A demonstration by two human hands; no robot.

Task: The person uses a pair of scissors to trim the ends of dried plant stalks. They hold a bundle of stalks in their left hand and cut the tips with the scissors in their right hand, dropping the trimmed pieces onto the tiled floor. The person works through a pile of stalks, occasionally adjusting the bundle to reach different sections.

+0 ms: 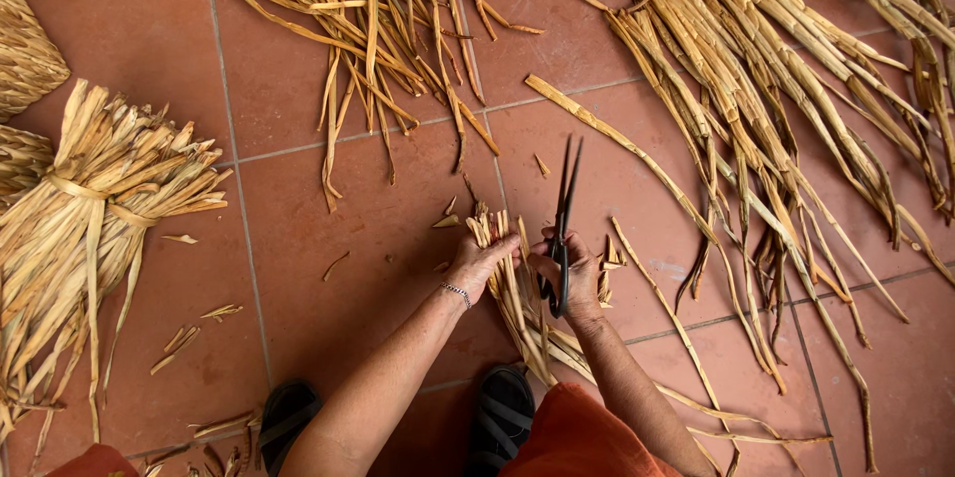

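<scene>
The work in hand looks like trimming: a small bunch of dried straw strips (502, 263) lies on the terracotta tile floor (328, 308) in the near middle of the scene, its ragged ends pointing away from the person. Both hands meet over it.

The left hand (477, 263) is curled shut around the bunch just below its far ends, pinning the strips together against the floor; a thin bracelet (457, 292) sits at the wrist. The right hand (569, 278) is closed through the handles of a pair of black scissors (564, 223), whose 2 long blades point away from the person and stand slightly parted, just to the right of the strip ends. Whether a blade touches the straw cannot be told.

By my judgement the cut is being lined up, not made. The next move would call for bringing the blades across the uneven ends while the left hand keeps the strips squeezed flat and level.

Short offcuts (445, 221) lie scattered on the tiles just beside the bunch. Loose straw (398, 29) is spread across the far middle, and a larger spread (776, 109) runs down the right. On the left lies a tied bundle (80, 228). 2 dark sandals (502, 412) show at the near edge, beside orange cloth (577, 437).
</scene>
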